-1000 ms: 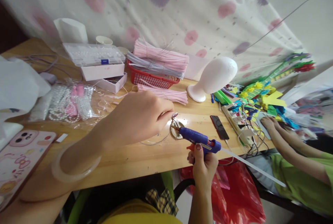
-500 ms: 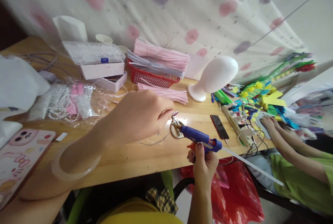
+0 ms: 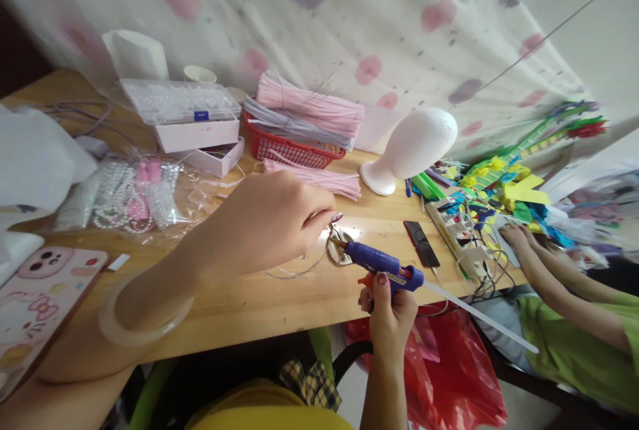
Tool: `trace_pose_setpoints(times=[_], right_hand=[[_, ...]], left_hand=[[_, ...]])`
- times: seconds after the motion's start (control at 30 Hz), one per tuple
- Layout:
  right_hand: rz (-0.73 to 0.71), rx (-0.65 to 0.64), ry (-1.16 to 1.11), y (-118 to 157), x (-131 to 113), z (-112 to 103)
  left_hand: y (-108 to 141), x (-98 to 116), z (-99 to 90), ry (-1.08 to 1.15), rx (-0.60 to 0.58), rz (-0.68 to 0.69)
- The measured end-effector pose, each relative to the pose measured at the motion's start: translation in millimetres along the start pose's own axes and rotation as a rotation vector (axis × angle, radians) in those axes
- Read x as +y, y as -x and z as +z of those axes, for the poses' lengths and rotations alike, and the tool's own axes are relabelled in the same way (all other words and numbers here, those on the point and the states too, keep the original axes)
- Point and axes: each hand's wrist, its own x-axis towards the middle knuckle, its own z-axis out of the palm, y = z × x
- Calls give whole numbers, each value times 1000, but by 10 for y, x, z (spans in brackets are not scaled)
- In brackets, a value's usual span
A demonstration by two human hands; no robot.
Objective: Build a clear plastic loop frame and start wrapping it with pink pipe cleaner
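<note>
My right hand (image 3: 392, 313) is wrapped round the handle of a blue hot glue gun (image 3: 379, 262), a finger near its orange trigger. A long white glue stick (image 3: 479, 317) sticks out of the gun's back end. The gun's nozzle points left, just below the fingertips of my left hand (image 3: 279, 223). That hand is closed in a pinch, back of the hand toward me, so what it pinches is hidden. Behind the nozzle lies a pair of scissors (image 3: 335, 251), partly covered. A thin wire (image 3: 294, 276) curves below my left hand.
A red basket (image 3: 294, 150) holds pink and lilac pipe cleaners. Nearby are a white foam head (image 3: 419, 144), a dark phone (image 3: 421, 243), a power strip (image 3: 456, 243), bagged pearl strings (image 3: 124, 200) and a pink phone (image 3: 44, 303). Another person's hands (image 3: 519, 240) work at right.
The glue gun and my right hand have shifted very slightly left. My left hand stays almost still, with its fingertips turned a little.
</note>
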Motion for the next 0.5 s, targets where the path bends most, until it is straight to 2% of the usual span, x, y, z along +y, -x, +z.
trace_pose_setpoints(times=[0.5], right_hand=[[29, -10, -33, 64, 56, -13]], left_hand=[[7, -11, -18, 13, 2, 0]])
